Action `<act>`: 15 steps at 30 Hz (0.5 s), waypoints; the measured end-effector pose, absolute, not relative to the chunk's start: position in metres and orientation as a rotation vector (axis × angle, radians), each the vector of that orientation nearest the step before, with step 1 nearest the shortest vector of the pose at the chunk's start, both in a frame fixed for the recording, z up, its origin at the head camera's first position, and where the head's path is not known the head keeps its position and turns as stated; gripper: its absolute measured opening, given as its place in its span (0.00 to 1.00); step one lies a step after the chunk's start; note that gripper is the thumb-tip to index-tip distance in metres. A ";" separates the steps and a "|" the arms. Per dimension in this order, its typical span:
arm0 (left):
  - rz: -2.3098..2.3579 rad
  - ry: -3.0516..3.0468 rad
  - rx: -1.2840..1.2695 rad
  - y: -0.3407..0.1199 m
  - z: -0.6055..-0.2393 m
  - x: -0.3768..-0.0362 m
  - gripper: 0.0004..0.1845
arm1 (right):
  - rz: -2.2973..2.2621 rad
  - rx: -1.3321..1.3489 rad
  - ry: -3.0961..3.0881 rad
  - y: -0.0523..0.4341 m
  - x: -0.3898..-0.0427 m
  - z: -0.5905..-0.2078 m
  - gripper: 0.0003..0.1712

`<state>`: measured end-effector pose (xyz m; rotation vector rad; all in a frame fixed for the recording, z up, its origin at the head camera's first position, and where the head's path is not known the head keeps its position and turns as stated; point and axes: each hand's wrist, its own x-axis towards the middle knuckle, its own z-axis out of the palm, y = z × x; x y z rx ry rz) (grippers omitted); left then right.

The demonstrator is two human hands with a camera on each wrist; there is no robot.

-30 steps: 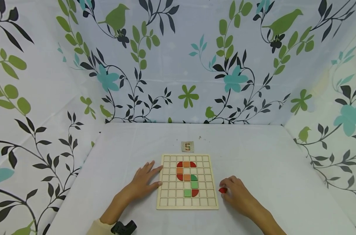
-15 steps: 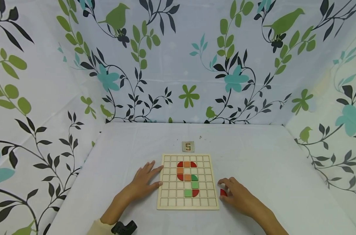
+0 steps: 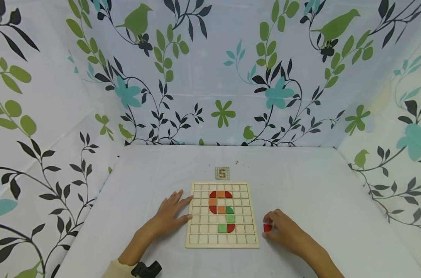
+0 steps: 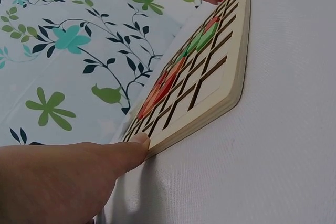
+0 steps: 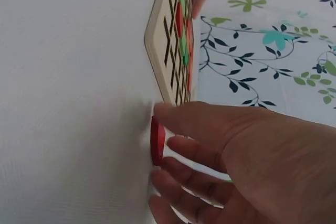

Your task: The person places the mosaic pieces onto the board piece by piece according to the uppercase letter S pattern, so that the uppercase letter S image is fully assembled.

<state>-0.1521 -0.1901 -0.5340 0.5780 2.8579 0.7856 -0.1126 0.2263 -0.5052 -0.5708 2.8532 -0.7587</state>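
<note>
A square wooden grid board (image 3: pixel 198 240) lies flat on the table, with red, orange and green tiles (image 3: pixel 230 218) set in several cells in a curved S-like shape. My left hand (image 3: pixel 168 211) rests on the table at the board's left side, fingers spread. Its thumb and a fingertip touch that edge. Just off the board's right edge, my right hand (image 3: pixel 286 231) pinches a loose red tile (image 3: pixel 267 228) between thumb and fingers, low over the cloth. In the right wrist view the same red tile (image 5: pixel 157 141) stands on edge, its far side hidden by the fingers.
A small pattern card (image 3: pixel 222 173) bearing an S-like figure lies behind the board. White cloth (image 3: pixel 154 170) covers the table. Patterned fabric (image 3: pixel 196 77) with leaves and birds hangs at the back and sides. A black device (image 3: pixel 146 269) sits at the left wrist.
My right hand has drawn slightly away from the board, to the right, with the red tile. The tile has been turned between the fingers. My left hand has stayed still.
</note>
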 end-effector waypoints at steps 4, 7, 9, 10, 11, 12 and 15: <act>0.794 2.856 0.576 -0.191 -0.535 -0.152 0.35 | -0.814 -0.684 2.804 0.228 -0.113 -0.507 0.14; 0.798 2.852 0.578 -0.191 -0.536 -0.153 0.36 | -0.842 -0.619 2.779 0.227 -0.113 -0.506 0.15; 0.796 2.853 0.580 -0.191 -0.537 -0.153 0.36 | -0.851 -0.588 2.766 0.227 -0.112 -0.505 0.18; 0.793 2.855 0.580 -0.191 -0.538 -0.154 0.36 | -0.857 -0.592 2.759 0.227 -0.112 -0.505 0.18; 0.792 2.856 0.581 -0.191 -0.538 -0.154 0.36 | -0.863 -0.610 2.756 0.227 -0.111 -0.505 0.17; 0.787 2.858 0.580 -0.191 -0.538 -0.154 0.36 | -0.864 -0.645 2.761 0.227 -0.111 -0.505 0.17; 0.778 2.861 0.574 -0.191 -0.537 -0.154 0.36 | -0.865 -0.740 2.777 0.227 -0.112 -0.507 0.14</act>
